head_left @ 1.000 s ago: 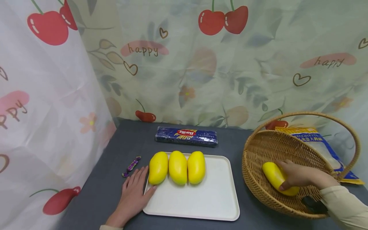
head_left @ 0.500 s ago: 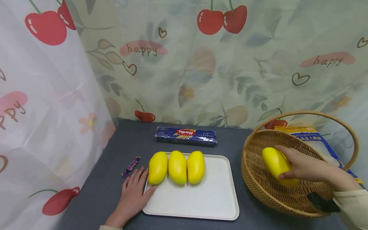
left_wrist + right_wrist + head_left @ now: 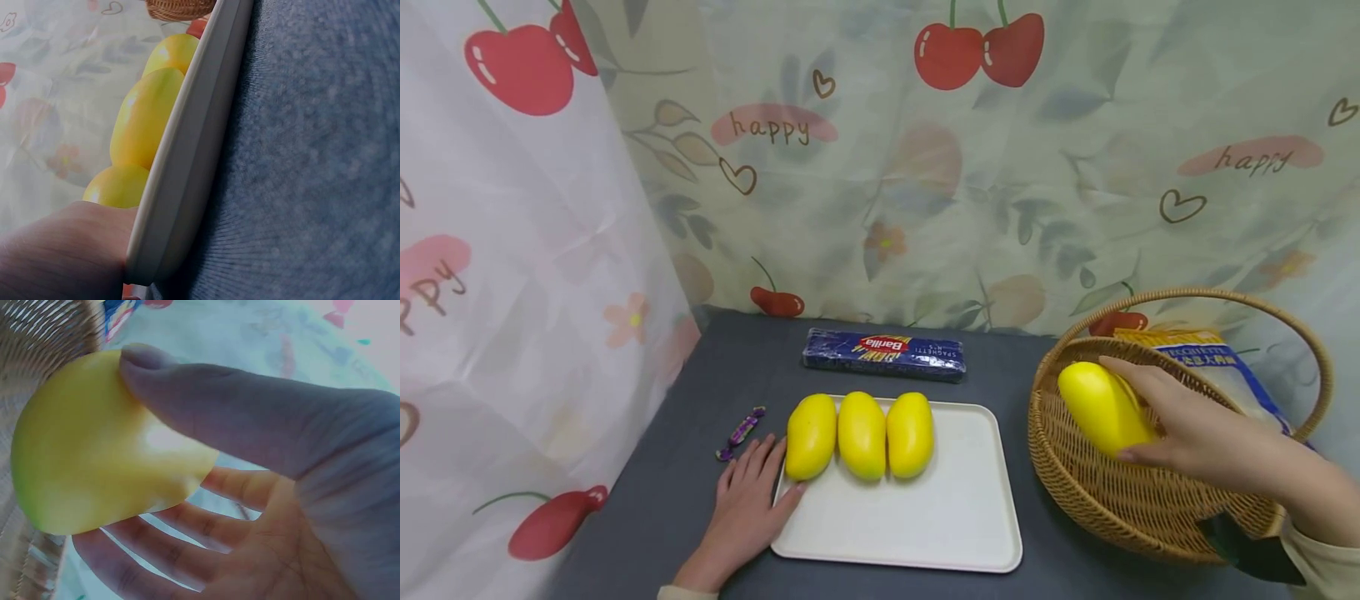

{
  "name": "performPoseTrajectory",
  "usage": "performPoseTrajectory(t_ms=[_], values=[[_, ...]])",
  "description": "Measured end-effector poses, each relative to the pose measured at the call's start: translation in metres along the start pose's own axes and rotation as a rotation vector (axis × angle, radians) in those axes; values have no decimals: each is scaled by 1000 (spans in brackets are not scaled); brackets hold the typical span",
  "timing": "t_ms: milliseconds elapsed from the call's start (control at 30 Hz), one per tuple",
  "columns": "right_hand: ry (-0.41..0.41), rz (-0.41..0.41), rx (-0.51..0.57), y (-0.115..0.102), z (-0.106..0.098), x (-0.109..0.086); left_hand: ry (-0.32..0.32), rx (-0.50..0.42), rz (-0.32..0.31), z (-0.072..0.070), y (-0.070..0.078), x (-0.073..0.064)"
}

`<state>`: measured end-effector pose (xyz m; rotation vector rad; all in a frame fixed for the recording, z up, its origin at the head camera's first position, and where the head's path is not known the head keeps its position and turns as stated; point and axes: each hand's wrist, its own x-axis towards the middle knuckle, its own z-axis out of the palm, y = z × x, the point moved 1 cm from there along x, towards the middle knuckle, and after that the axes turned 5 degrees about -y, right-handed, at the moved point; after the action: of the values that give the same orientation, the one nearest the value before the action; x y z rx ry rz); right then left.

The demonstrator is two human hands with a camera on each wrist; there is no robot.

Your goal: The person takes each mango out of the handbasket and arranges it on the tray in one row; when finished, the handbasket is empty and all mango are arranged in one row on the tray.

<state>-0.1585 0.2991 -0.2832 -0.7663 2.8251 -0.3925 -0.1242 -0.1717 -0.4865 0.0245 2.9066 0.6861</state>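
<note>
My right hand (image 3: 1187, 417) grips a yellow mango (image 3: 1105, 408) over the wicker basket (image 3: 1052, 467). In the right wrist view the thumb lies along one side of this mango (image 3: 94, 444) and the fingers curl under the other. Three more mangoes (image 3: 862, 436) lie side by side at the back left of a white tray (image 3: 940, 525). My left hand (image 3: 741, 504) rests at the tray's left edge, fingers extended and thumb over the rim. The left wrist view shows the tray's side (image 3: 181, 169) close up, with part of the left hand (image 3: 69, 244) against it.
Behind the tray lies a blue Barilla spaghetti box (image 3: 883, 356). A purple wrapped candy (image 3: 741, 433) is beside the left fingers. The basket's tall handle (image 3: 1217, 293) arches up, and a blue and yellow pasta bag (image 3: 1210, 358) stands behind it. A printed curtain (image 3: 880, 200) closes off the back.
The right hand has lifted the mango up from the bottom of the basket and slightly to the left. My left hand and the tray stay in place.
</note>
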Motion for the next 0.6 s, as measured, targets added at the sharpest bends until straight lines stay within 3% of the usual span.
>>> performPoseTrajectory(t_ms=[167,333,600], values=[[40,-44,-19,-24,-3,-4,0,-1,-1,0,0,1],[24,-38,63,-45,-1,1,-6,0,-8,0,-1,2],[84,-2,152,-79,25,19,1,2,-4,2,0,3]])
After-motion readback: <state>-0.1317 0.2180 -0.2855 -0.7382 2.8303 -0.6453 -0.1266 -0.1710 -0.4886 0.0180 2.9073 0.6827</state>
